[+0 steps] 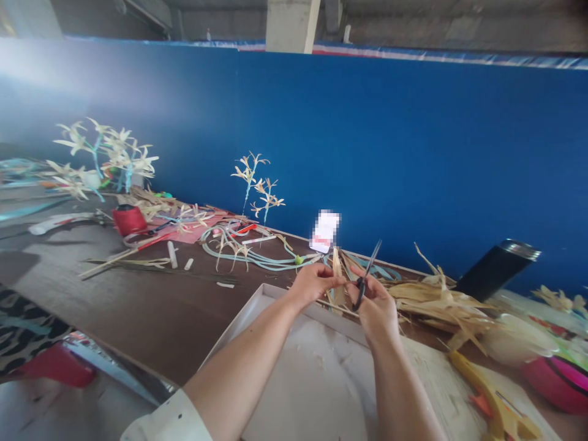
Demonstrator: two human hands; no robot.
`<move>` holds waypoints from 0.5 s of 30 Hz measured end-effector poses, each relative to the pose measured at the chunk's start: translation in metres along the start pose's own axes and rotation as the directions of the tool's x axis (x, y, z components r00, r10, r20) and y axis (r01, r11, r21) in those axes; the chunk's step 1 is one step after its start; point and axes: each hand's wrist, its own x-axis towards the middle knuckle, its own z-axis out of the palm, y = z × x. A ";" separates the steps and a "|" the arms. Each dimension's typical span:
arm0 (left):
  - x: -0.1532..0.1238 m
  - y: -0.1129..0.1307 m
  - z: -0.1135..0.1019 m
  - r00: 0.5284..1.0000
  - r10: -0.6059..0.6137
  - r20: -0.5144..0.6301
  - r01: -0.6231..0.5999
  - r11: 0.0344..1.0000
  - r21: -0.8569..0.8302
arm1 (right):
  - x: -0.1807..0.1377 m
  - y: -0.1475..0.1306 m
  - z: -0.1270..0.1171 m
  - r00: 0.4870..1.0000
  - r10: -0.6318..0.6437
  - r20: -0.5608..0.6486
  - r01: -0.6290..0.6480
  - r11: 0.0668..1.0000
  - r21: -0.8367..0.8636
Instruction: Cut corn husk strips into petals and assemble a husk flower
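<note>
My left hand is pinched at the fingertips on a pale strip of dry husk, which stands up between my two hands. In my right hand are dark-handled scissors, their blades pointing up and away. The fingertips of both hands nearly meet. Below them lies a shallow white box. More dry husks are heaped just right of my right hand. How far the scissor blades are apart is hard to make out.
Husk flowers on blue stems stand by the blue wall, with a larger bunch at left. A blurred phone leans there. A black flask, a yellow glue gun and a pink bowl are at right.
</note>
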 end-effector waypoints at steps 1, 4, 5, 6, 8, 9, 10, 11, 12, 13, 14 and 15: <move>0.000 0.000 -0.001 1.000 0.012 -0.005 -0.012 1.000 0.013 | 0.000 -0.001 0.000 1.000 -0.003 -0.021 0.003 1.000 0.000; 0.001 -0.001 -0.003 0.999 0.026 -0.018 -0.026 0.999 0.020 | 0.002 -0.001 -0.002 0.999 -0.016 -0.050 0.016 1.000 0.011; 0.002 -0.001 -0.004 0.999 0.027 -0.024 -0.026 0.999 0.027 | 0.003 -0.001 -0.003 0.998 -0.021 -0.056 0.021 1.000 0.013; 0.002 -0.001 -0.005 0.999 0.029 -0.031 -0.027 0.999 0.040 | 0.004 0.000 -0.005 0.998 -0.025 -0.064 0.025 1.000 0.006; 0.003 -0.002 -0.007 0.999 0.033 -0.039 -0.030 0.996 0.079 | 0.005 0.000 -0.009 0.992 -0.034 -0.119 0.028 0.998 -0.053; 0.004 -0.003 -0.009 0.999 0.035 -0.039 -0.031 0.995 0.098 | 0.006 0.001 -0.012 0.985 -0.036 -0.166 0.018 0.994 -0.105; 0.005 -0.003 -0.009 0.999 0.038 -0.038 -0.034 0.993 0.113 | 0.007 0.001 -0.014 0.975 -0.039 -0.220 0.002 0.986 -0.166; 0.006 -0.004 -0.010 0.998 0.044 -0.036 -0.039 0.992 0.121 | 0.008 0.001 -0.017 0.960 -0.045 -0.275 -0.020 0.974 -0.227; 0.007 -0.005 -0.011 0.998 0.053 -0.035 -0.048 0.991 0.124 | 0.009 0.001 -0.020 0.944 -0.053 -0.325 -0.042 0.959 -0.281; 0.007 -0.005 -0.011 0.997 0.065 -0.036 -0.060 0.990 0.127 | 0.010 0.001 -0.023 0.929 -0.064 -0.366 -0.061 0.945 -0.322; 0.008 -0.006 -0.011 0.996 0.078 -0.040 -0.072 0.989 0.131 | 0.012 0.001 -0.026 0.916 -0.076 -0.394 -0.075 0.933 -0.353; 0.008 -0.007 -0.012 0.995 0.088 -0.046 -0.081 0.987 0.137 | 0.013 0.002 -0.028 0.906 -0.089 -0.414 -0.082 0.922 -0.379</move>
